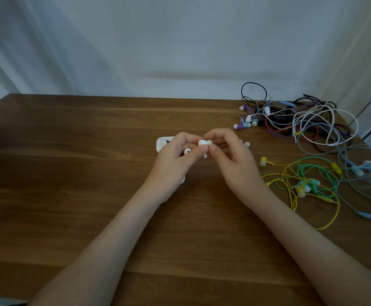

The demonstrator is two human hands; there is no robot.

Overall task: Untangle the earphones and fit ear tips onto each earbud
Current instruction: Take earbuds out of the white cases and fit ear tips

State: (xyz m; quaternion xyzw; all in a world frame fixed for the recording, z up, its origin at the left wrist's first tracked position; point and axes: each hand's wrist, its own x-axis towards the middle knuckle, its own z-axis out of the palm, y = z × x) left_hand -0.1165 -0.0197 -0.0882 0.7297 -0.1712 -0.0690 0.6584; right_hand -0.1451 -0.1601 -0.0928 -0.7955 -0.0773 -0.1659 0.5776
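Note:
My left hand and my right hand meet above the middle of the wooden table. Between their fingertips is a white earbud, pinched from both sides. A second white earbud with a dark opening rests in my left hand's fingers. Behind my left hand lies a white case, partly hidden. A small white ear tip lies on the table just right of my right hand.
A tangled pile of wired earphones in white, black, purple, red and grey fills the table's far right corner. Yellow and green wired earphones lie tangled nearer, with a light blue pair at the right edge. A wall stands behind.

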